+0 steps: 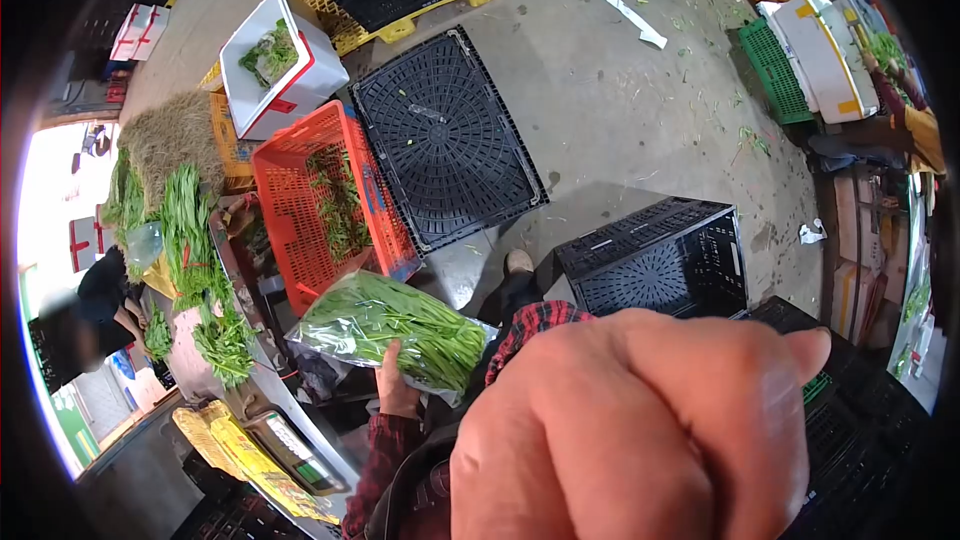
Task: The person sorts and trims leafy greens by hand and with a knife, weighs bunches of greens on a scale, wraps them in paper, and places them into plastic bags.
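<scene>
A clear plastic bag of leafy greens point(400, 325) lies across my left hand point(397, 387), whose fingers grip its lower edge. Very close to the camera, my right hand point(635, 430) is curled into a fist and fills the lower middle of the view. Whatever it may hold is hidden. Beyond the bag stands a red crate point(275, 205) with loose leaves inside. To the left, bunches of greens point(186, 230) rest on a table beside a scale point(290, 450) and yellow packaging point(235, 455).
A flat black crate point(445, 140) lies on the floor ahead, and an open black crate point(650, 260) stands to the right. A white foam box point(310, 65) sits behind the red crate. People are at the far left and far right.
</scene>
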`<state>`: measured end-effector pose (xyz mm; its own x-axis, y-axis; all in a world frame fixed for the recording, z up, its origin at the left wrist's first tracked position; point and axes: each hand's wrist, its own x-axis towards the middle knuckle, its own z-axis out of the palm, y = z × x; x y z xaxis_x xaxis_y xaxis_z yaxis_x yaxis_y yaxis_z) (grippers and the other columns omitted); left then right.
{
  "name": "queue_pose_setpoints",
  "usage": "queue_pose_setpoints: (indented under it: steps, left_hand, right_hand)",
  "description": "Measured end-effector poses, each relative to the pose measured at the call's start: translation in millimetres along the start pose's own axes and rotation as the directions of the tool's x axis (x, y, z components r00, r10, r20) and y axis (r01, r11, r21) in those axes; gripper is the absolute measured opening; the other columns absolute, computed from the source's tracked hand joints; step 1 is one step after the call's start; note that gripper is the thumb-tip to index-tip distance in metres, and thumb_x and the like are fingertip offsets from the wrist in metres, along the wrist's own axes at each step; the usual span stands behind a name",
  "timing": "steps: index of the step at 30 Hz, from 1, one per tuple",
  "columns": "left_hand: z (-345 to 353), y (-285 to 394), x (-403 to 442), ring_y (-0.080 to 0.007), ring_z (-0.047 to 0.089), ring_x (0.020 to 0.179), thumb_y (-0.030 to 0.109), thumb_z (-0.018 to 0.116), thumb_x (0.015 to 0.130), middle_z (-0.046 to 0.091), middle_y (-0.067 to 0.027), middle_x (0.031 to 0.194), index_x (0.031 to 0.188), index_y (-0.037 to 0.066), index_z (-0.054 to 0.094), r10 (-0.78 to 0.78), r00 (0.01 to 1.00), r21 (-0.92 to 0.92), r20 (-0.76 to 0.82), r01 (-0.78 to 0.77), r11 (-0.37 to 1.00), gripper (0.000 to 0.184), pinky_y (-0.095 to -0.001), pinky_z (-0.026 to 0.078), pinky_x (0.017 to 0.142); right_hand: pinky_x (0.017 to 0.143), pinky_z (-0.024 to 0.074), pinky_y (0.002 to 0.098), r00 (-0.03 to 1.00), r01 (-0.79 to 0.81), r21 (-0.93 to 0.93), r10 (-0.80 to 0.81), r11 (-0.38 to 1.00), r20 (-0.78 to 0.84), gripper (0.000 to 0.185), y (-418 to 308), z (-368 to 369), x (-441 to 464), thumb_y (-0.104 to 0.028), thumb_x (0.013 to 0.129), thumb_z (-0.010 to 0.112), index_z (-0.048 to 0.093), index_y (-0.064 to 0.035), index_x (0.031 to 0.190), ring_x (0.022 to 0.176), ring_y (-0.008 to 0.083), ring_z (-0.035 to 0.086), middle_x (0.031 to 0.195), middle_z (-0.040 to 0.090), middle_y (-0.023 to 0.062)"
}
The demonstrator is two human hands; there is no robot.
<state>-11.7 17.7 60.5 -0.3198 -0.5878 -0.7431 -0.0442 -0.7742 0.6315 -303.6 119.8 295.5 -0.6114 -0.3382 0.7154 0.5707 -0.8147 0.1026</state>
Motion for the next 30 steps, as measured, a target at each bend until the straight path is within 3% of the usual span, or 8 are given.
queue_pose_setpoints:
  steps: [6, 30]
  left_hand:
    - [-6, -5, -1, -0.0248, 0.061, 0.099, 0.017, 0.063, 0.090, 0.059, -0.0090, 0.114, 0.128, 0.006, 0.047, -0.061, 0.996, -0.028, -0.067, 0.059, 0.998, 0.042, -0.0403, 0.054, 0.082]
    - [0, -1, 2, -0.0241, 0.061, 0.100, 0.015, 0.060, 0.091, 0.059, -0.0087, 0.115, 0.128, 0.006, 0.048, -0.003, 0.999, -0.019, -0.036, 0.002, 1.000, 0.040, -0.0393, 0.053, 0.084]
  right_hand:
    - [0.068, 0.0487, 0.0408, 1.000, 0.001, 0.011, -0.001, 1.000, -0.001, 0.052, -2, 4, -2, -0.058, 0.093, 0.043, 0.053, -0.0079, 0.101, 0.078, 0.0256, 0.057, 0.089, 0.057, 0.0093]
    - [0.071, 0.0509, 0.0398, 0.998, -0.066, 0.105, 0.065, 0.992, 0.013, 0.039, 12, 5, 0, -0.043, 0.096, 0.048, 0.056, -0.0062, 0.106, 0.079, 0.0260, 0.059, 0.092, 0.059, 0.0120]
